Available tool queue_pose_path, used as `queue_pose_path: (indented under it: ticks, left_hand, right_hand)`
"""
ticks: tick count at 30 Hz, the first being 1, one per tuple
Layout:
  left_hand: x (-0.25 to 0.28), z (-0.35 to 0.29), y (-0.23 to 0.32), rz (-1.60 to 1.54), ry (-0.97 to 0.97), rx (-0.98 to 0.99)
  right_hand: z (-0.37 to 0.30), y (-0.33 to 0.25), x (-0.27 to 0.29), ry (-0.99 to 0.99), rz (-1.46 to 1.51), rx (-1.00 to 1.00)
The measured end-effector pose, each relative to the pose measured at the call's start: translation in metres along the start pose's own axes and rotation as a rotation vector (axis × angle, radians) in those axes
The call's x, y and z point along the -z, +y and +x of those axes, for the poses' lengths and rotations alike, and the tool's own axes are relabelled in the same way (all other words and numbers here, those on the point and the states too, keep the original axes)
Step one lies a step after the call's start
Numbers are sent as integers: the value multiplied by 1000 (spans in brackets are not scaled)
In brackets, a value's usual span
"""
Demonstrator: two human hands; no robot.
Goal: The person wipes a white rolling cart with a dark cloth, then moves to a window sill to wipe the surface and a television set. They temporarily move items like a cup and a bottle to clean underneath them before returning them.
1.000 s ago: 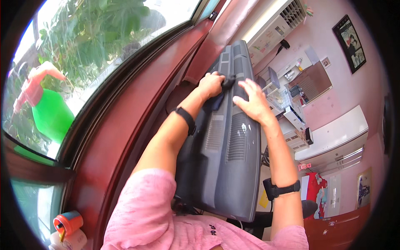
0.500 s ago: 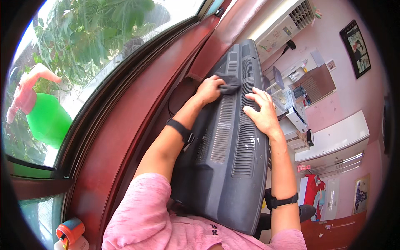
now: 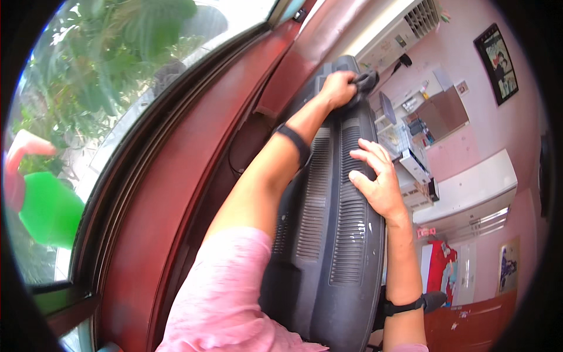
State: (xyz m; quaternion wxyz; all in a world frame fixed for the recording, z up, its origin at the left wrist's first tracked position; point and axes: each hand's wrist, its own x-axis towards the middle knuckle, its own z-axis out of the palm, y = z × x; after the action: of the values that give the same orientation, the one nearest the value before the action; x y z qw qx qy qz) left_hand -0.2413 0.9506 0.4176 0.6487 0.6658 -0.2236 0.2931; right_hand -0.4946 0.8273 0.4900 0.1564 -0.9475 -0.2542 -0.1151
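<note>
A bulky dark grey television (image 3: 305, 281) with long rows of vent slots in its casing stretches away in front of me, its vented back and top facing up. At its far end, my left hand (image 3: 339, 88) is closed on a dark grey cloth (image 3: 366, 87), which bunches over the casing's far right edge. My right hand (image 3: 380, 183) lies nearer on the right rim beside the vents, fingers apart and nothing in it. White specks and dusty marks show on the casing below that hand.
Left of the television runs a dark red window sill (image 3: 170, 193) with a window frame. A green and pink spray bottle (image 3: 51, 208) shows at the glass, with plants beyond. A cable (image 3: 231, 155) hangs in the gap. A white cabinet (image 3: 475, 196) and framed picture (image 3: 497, 64) are at the right.
My left hand has moved the cloth away from me and rightward, from the middle vents to the far right edge. The right hand remains on the rim. The view has shifted slightly.
</note>
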Motion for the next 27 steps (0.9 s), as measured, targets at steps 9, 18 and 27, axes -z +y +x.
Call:
queue_pose_path:
  ticks: [9,18,27]
  left_hand:
    - [46,-34,-80,486,-281,329]
    - [7,-87,35,-78,-61,-387]
    - [80,-180,78,205,-264,-14]
  right_hand:
    - [0,0,6,7,22,-35]
    - [5,2,1,34,-31,19]
    - [-1,8,-3,118,151,70]
